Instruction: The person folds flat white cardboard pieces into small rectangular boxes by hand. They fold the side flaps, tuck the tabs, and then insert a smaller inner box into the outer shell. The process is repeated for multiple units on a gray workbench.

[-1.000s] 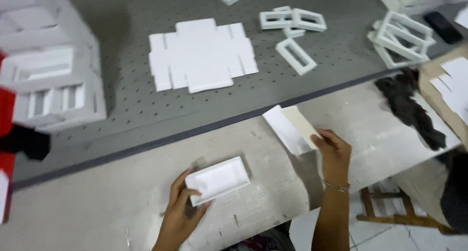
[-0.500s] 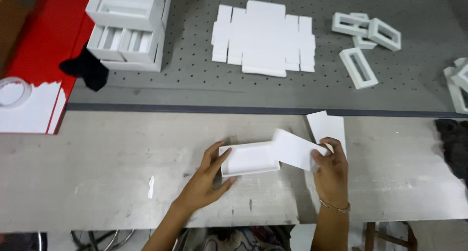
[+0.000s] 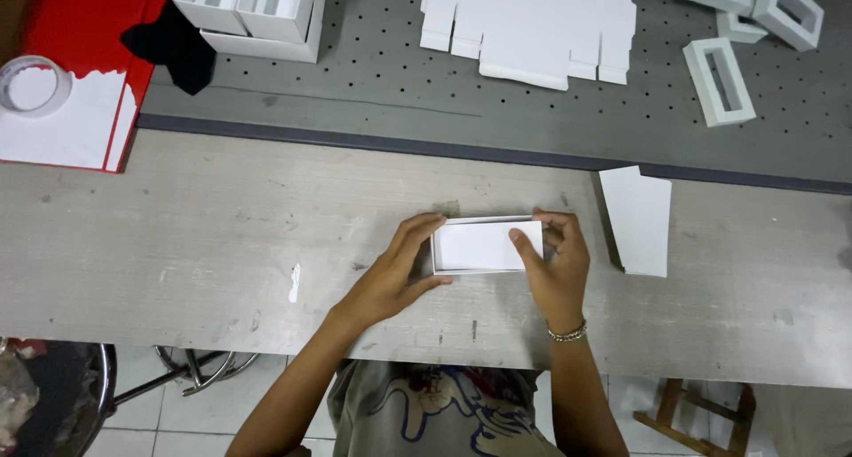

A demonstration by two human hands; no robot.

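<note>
small white box tray (image 3: 484, 245) lying flat, open side up, long axis left-right, left hand (image 3: 397, 275) and right hand (image 3: 555, 268) pinching its short ends, loose white card (image 3: 636, 219) just beside

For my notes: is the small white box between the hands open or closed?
Open: the small white box shows raised walls and its white inside; left hand and right hand grip its ends.

Our left hand (image 3: 390, 275) curls its fingers inward, thumb below; our right hand (image 3: 552, 266) faces it closely, thumb extended, both forearms angled up from below
</note>
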